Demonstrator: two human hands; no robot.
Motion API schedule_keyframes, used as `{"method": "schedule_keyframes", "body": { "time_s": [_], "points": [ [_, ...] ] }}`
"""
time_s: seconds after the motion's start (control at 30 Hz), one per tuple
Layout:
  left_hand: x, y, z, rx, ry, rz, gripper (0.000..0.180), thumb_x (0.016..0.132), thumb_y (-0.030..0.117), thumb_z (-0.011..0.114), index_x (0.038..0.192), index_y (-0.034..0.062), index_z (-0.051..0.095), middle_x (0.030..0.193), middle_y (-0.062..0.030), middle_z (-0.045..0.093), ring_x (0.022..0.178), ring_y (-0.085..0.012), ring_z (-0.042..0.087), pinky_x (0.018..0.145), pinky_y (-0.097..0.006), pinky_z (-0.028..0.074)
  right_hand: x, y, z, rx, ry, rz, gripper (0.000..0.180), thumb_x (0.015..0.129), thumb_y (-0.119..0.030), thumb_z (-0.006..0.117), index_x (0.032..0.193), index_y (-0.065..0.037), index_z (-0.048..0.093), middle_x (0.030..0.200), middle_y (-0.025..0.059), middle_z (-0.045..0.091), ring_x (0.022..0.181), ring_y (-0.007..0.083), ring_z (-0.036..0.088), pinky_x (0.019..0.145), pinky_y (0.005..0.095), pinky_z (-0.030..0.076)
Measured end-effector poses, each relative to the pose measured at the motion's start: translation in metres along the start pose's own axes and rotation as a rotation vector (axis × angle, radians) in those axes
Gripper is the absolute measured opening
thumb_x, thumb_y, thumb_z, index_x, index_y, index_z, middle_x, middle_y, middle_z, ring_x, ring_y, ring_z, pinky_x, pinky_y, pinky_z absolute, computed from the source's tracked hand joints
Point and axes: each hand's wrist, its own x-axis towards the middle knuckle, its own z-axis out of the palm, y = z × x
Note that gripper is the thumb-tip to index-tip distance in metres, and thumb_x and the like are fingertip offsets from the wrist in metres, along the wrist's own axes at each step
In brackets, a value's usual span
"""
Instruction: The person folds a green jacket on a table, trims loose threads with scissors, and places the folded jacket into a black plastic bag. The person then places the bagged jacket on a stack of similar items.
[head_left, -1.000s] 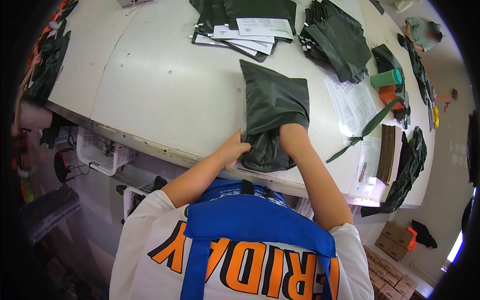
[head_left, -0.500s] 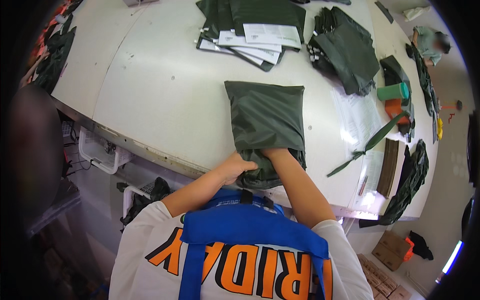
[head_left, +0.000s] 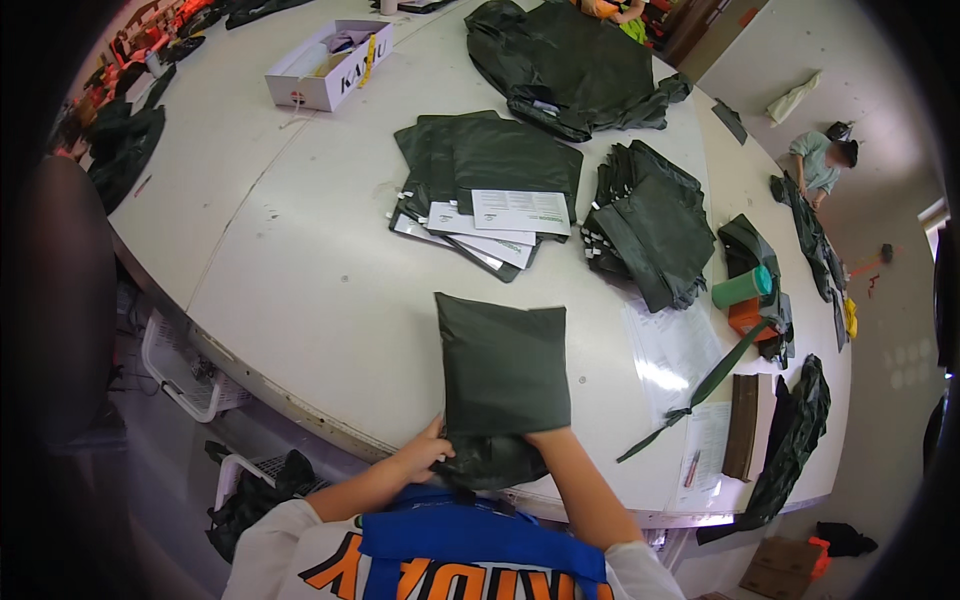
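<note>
A square dark green fabric pouch [head_left: 505, 365] lies at the table's near edge, its opening toward me. Dark green folded cloth [head_left: 490, 462] shows at that opening, partly covered by the pouch. My left hand [head_left: 432, 450] is closed on the pouch's near left corner, thumb on top. Only the wrist end of my right hand [head_left: 550, 438] shows at the near right corner; its fingers are hidden inside the pouch.
Farther off lie similar flat pouches with white cards [head_left: 520, 212], a dark green pile [head_left: 655, 225] and a large dark garment [head_left: 565, 65]. At right are papers [head_left: 670, 350], a green cup [head_left: 742, 287] and a cloth strip [head_left: 700, 395]. A white box [head_left: 330, 65] stands far left.
The view has tilted up, showing more of the table's far side. My left hand has shifted to the pouch's left edge, and the pouch's top looks smoother. My right hand stays inside it.
</note>
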Motion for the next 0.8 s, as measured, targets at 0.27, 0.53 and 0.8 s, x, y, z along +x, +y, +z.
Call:
{"method": "schedule_keyframes", "body": {
  "time_s": [0.27, 0.53, 0.8],
  "points": [
    [-0.002, -0.004, -0.004, 0.171, -0.164, -0.135, 0.087, 0.077, -0.001, 0.06, 0.149, 0.0088, 0.012, 0.136, -0.0132, 0.041, 0.119, -0.0235, 0.046, 0.099, -0.034, 0.039, -0.021, 0.01, 0.019, 0.078, 0.136, 0.164, 0.061, 0.091, -0.042, 0.048, 0.141, -0.009, 0.039, 0.147, 0.0127, 0.035, 0.135, 0.0302, 0.03, 0.113, 0.0409, 0.02],
    [-0.002, 0.002, -0.001, 0.245, -0.22, -0.146, 0.074, 0.077, 0.001, 0.066, 0.141, 0.0036, 0.031, 0.133, -0.0091, 0.048, 0.12, -0.0195, 0.046, 0.102, -0.034, 0.036, -0.01, -0.003, 0.038, 0.097, 0.167, 0.137, 0.061, 0.09, -0.042, 0.048, 0.141, -0.009, 0.039, 0.147, 0.013, 0.034, 0.135, 0.0308, 0.03, 0.113, 0.0414, 0.02],
    [-0.006, -0.001, -0.014, 0.382, -0.226, -0.163, 0.052, 0.079, -0.001, 0.065, 0.128, 0.0004, 0.049, 0.122, -0.0093, 0.057, 0.11, -0.0185, 0.054, 0.095, -0.032, 0.042, 0.007, -0.003, 0.046, 0.137, 0.172, 0.11, 0.061, 0.09, -0.042, 0.049, 0.141, -0.009, 0.039, 0.147, 0.0133, 0.034, 0.136, 0.0315, 0.029, 0.113, 0.0419, 0.019]
  ]
}}
